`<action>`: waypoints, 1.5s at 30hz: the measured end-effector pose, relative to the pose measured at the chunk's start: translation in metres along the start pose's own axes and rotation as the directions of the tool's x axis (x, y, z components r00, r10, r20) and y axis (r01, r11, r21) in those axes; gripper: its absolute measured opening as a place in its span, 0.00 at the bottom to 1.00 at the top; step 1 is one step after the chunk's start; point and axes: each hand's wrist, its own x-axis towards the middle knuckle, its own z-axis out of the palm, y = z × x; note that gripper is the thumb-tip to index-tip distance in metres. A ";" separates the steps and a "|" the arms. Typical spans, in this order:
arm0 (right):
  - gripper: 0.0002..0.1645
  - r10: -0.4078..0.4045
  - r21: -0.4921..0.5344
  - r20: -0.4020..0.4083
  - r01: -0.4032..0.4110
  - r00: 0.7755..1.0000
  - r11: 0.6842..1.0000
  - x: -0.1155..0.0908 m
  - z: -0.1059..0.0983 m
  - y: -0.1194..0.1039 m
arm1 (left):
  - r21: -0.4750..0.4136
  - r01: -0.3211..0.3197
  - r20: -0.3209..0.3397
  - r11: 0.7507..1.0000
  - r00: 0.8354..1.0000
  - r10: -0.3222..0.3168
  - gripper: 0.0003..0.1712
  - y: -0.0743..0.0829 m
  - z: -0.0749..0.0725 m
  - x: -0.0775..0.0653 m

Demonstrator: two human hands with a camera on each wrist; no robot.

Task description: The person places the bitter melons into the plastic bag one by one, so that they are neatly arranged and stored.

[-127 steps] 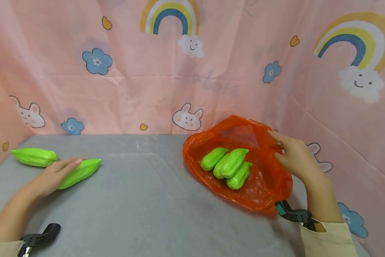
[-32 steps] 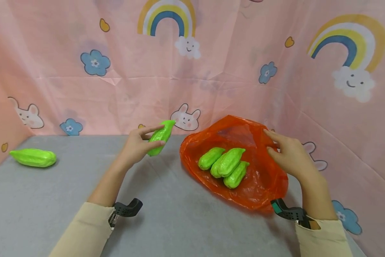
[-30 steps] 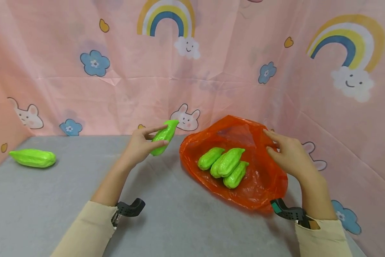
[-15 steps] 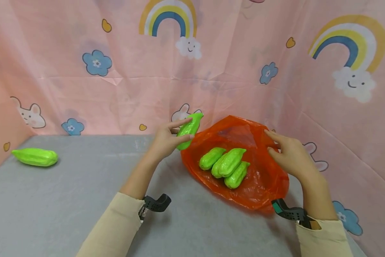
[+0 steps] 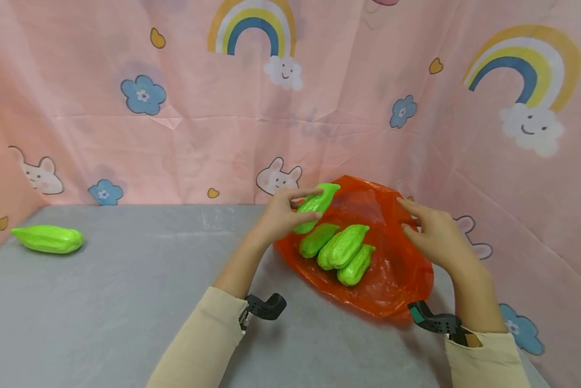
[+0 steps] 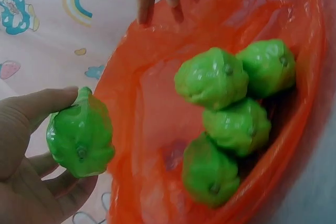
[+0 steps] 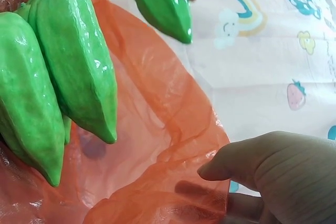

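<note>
My left hand [image 5: 281, 214] holds a bright green, ridged bitter melon [image 5: 317, 202] between thumb and fingers, its pointed end away from me. It hangs over the left part of an orange plastic bag [image 5: 397, 277], whose mouth is spread wide. Several similar bitter melons [image 5: 349, 247] lie piled inside; the left wrist view shows their blunt stem ends [image 6: 228, 69]. At the bag's right rim, my right hand [image 5: 438, 231] pinches the film, thumb on the inner side and fingers behind, as the right wrist view [image 7: 283, 174] shows.
One more bitter melon [image 5: 50, 238] lies at the far left of the grey table [image 5: 125, 302]. A pink patterned cloth [image 5: 193, 134] walls the back and sides, close behind the bag. A black wrist mount [image 5: 266, 307] juts from the left sleeve.
My left hand took a bitter melon from beside the one at far left, lifted it and carried it right, now over the bag. My right hand stays at the bag's rim.
</note>
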 end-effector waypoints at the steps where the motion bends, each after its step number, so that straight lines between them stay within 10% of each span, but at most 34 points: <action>1: 0.34 0.000 0.002 -0.001 0.000 1.000 1.000 0.000 0.000 0.000 | -0.003 -0.004 -0.009 1.000 1.000 0.004 0.26 0.000 0.004 0.001; 13: 0.34 -0.034 0.009 -0.035 0.034 0.999 0.999 -0.002 -0.003 -0.001 | -0.004 -0.022 -0.042 1.000 0.999 0.022 0.26 -0.009 0.030 0.008; 25: 0.33 -0.022 0.004 -0.032 0.023 0.999 1.000 -0.002 -0.006 0.000 | 0.140 -0.048 -0.043 0.989 0.998 0.054 0.25 0.018 0.036 -0.001; 45: 0.34 0.008 0.003 -0.010 -0.008 1.000 1.000 -0.002 -0.004 -0.004 | 0.199 0.047 -0.021 0.979 0.999 -0.044 0.25 -0.010 0.060 0.004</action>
